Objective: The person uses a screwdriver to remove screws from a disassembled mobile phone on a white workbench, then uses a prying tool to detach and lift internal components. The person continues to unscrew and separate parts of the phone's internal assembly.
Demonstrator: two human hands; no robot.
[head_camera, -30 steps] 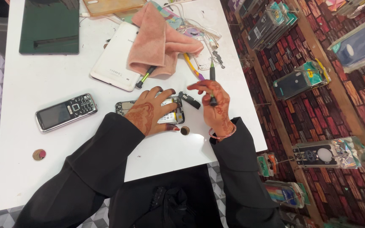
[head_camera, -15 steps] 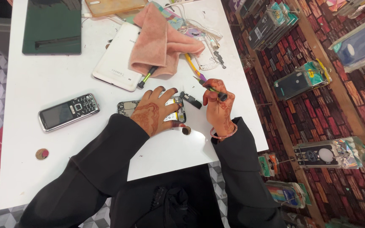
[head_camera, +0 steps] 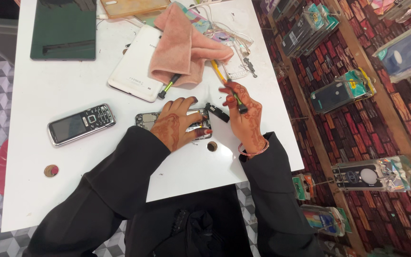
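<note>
My left hand (head_camera: 174,123) lies flat on an opened small phone (head_camera: 144,120) near the front of the white table (head_camera: 72,190), pressing it down. My right hand (head_camera: 244,119) is just to its right, fingers closed around a thin tool with a black tip and a yellow-green handle (head_camera: 236,99). A small black phone part (head_camera: 217,112) lies between the two hands. A small round brown piece (head_camera: 212,146) rests on the table below my left hand.
A grey keypad phone (head_camera: 82,123) lies to the left. A white phone (head_camera: 136,71) sits face down beyond, partly under a pink cloth (head_camera: 184,45) and another tool (head_camera: 169,86). A dark tablet (head_camera: 63,29) is at the far left. Packaged phone cases (head_camera: 338,93) hang at right.
My right hand has turned the tool from upright to slanting and lowered it toward the table, close to the black part. My left hand stays on the opened phone.
</note>
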